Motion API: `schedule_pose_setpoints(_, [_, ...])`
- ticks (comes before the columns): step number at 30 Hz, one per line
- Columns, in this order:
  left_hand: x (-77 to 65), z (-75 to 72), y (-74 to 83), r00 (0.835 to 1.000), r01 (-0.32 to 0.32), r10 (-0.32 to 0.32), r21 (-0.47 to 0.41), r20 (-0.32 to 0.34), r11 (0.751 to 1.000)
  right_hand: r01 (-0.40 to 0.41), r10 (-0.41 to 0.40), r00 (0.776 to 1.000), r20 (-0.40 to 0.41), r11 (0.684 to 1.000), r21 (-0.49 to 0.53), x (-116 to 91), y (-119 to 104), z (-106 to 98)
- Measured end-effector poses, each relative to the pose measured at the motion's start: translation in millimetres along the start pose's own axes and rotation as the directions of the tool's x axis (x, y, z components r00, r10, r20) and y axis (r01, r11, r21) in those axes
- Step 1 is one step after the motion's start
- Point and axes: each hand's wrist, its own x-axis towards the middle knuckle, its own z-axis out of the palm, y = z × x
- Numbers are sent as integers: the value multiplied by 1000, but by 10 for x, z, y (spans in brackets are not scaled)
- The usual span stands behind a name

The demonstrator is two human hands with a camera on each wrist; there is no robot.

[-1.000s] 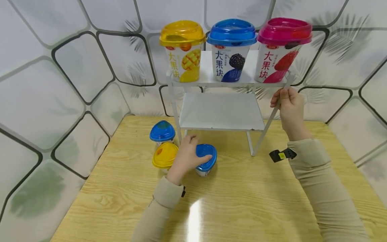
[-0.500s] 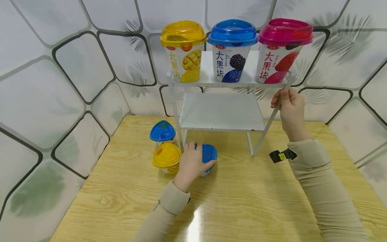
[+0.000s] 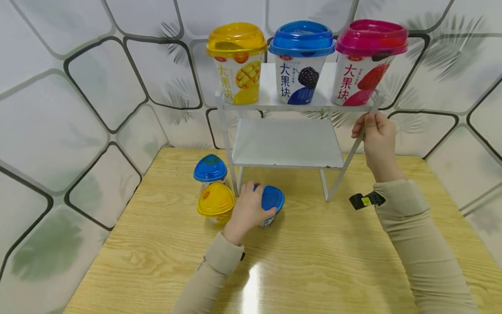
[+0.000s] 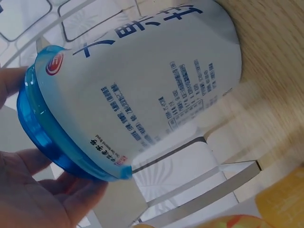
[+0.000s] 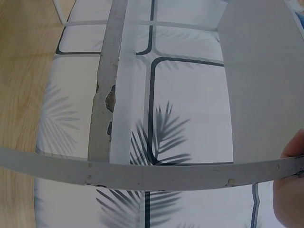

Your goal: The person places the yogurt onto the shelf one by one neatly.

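Observation:
My left hand [image 3: 248, 211] grips a yogurt cup with a blue lid [image 3: 273, 199] in front of the metal rack [image 3: 288, 141]. In the left wrist view, thumb and fingers hold that cup [image 4: 142, 90] around its lid; its base lies close over the wood. The cup leans a little to the right in the head view. My right hand [image 3: 378, 141] holds the rack's right front leg just below the top shelf. Only part of that hand [image 5: 290, 194] shows in the right wrist view, at the end of the leg [image 5: 161, 176].
A yellow-lidded cup [image 3: 215, 200] stands left of my left hand, with another blue-lidded cup [image 3: 210, 168] behind it. Along the top shelf are yellow [image 3: 237, 65], blue [image 3: 301, 65] and pink [image 3: 368, 65] cups. Patterned wall panels [image 3: 86, 87] rise behind the wooden table [image 3: 313, 261].
My left hand came from the left onto the blue-lidded cup and took hold of it. The cup has since tilted and shifted slightly right. My right hand stays on the rack leg.

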Motion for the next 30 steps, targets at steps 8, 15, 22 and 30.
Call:
schedule_pose_setpoints(8, [91, -64, -142, 989, 7, 31, -247, 147, 969, -3, 3, 1000, 0, 1000, -4, 4, -12, -3])
schedule_pose_setpoints(15, [126, -143, -261, 956, -118, 190, -303, 223, 946, -5, 5, 1000, 0, 1000, -6, 7, 0, -12])
schedule_pose_setpoints(22, [154, -184, -323, 906, -195, 309, -364, 288, 911, -2, 2, 1000, -1, 1000, -17, 10, 6, -7])
schedule_pose_setpoints(30, [186, -138, -376, 887, -227, 355, -389, 296, 893, -8, 8, 1000, -12, 1000, -18, 4, 5, -2])
